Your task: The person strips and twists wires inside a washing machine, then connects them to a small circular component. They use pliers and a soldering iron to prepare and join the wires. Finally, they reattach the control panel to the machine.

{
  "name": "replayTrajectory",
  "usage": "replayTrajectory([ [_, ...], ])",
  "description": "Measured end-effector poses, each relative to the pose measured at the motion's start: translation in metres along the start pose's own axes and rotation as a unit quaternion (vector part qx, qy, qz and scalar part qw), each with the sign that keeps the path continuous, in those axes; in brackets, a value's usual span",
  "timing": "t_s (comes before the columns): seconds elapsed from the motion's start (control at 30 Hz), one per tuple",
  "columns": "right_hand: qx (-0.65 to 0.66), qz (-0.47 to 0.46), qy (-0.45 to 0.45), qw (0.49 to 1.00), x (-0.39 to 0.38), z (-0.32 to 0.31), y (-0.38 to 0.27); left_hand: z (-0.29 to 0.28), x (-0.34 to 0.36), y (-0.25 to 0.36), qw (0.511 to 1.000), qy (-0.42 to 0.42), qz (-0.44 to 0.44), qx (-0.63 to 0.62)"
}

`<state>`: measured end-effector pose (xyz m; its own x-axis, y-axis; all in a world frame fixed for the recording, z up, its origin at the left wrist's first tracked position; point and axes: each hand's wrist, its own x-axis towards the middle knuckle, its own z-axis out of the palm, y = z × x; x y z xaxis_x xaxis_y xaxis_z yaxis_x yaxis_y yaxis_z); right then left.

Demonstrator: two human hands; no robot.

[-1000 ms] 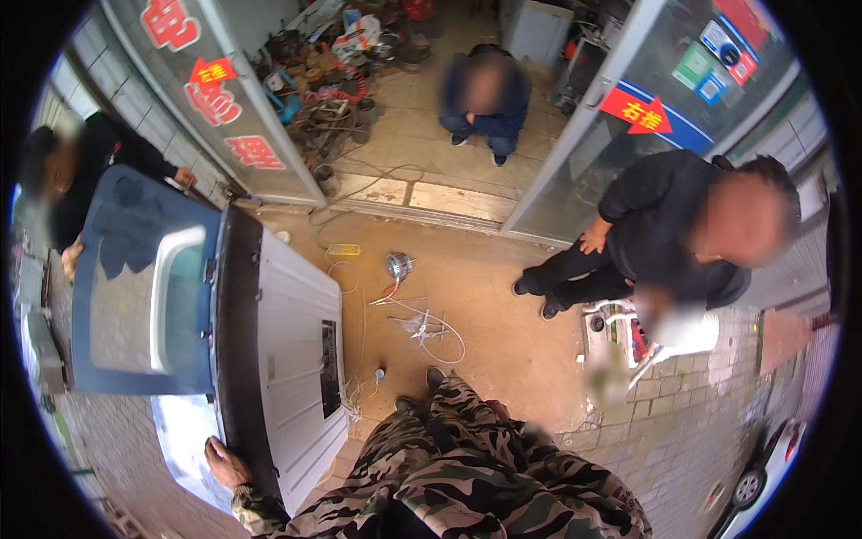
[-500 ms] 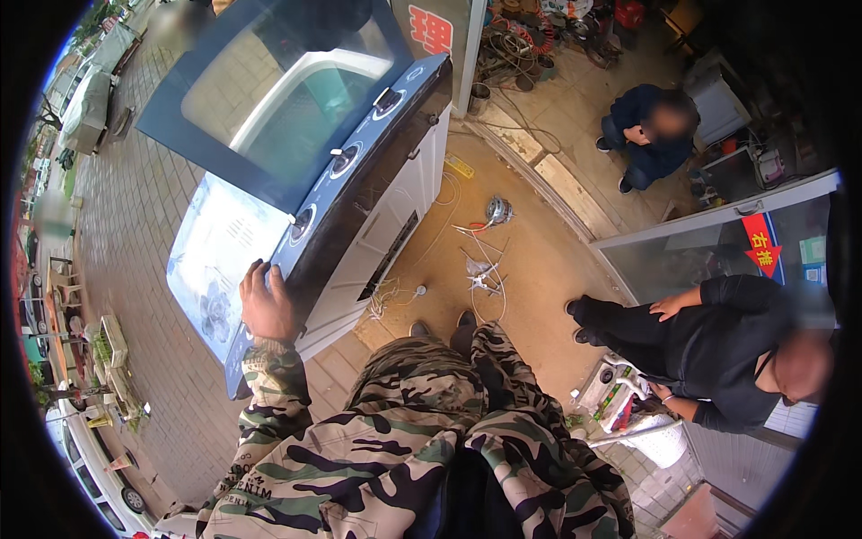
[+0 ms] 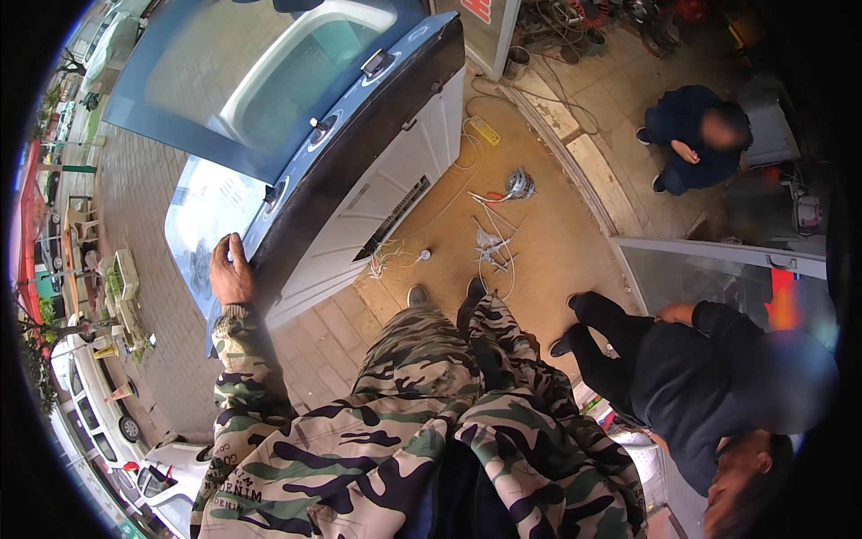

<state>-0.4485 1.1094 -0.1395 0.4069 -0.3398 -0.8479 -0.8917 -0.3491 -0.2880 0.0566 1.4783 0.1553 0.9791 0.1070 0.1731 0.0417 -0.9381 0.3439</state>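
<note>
My left hand [image 3: 233,271] rests on the near corner of a washing machine [image 3: 305,216], fingers stretched over the edge of its blue control panel. The machine stands tilted, its white ribbed back towards me. Several knobs line the panel, and a blue lid [image 3: 184,117] with a clear window stands raised above the tub. My right hand does not show. On the floor beyond my feet lie a round metal motor [image 3: 519,184] with coloured wires and a pale branching metal part [image 3: 492,247]. Loose wires [image 3: 386,260] hang by the machine's lower edge.
A person in black [image 3: 682,377] stands close on my right, bending over. Another person in dark clothes [image 3: 696,139] is farther off inside the doorway. A glass door [image 3: 718,278] stands at the right; a raised sill [image 3: 593,171] edges the floor. A yellow strip [image 3: 485,130] lies near the machine.
The view has shifted. My left hand stays on the machine's corner, its fingers drawn closer together. The person in black has leaned down towards the lower right.
</note>
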Motion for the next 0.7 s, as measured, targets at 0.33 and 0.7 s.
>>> replayTrajectory([
  [0.33, -0.051, -0.020, -0.011, 0.998, 0.032, -0.072, 0.043, 0.002, 0.001, -0.003, 0.997, 0.000, -0.050, 0.054],
  [0.7, -0.113, -0.044, -0.058, 0.991, 0.049, -0.088, 0.017, -0.005, -0.001, 0.003, 0.994, 0.007, -0.078, 0.076],
])
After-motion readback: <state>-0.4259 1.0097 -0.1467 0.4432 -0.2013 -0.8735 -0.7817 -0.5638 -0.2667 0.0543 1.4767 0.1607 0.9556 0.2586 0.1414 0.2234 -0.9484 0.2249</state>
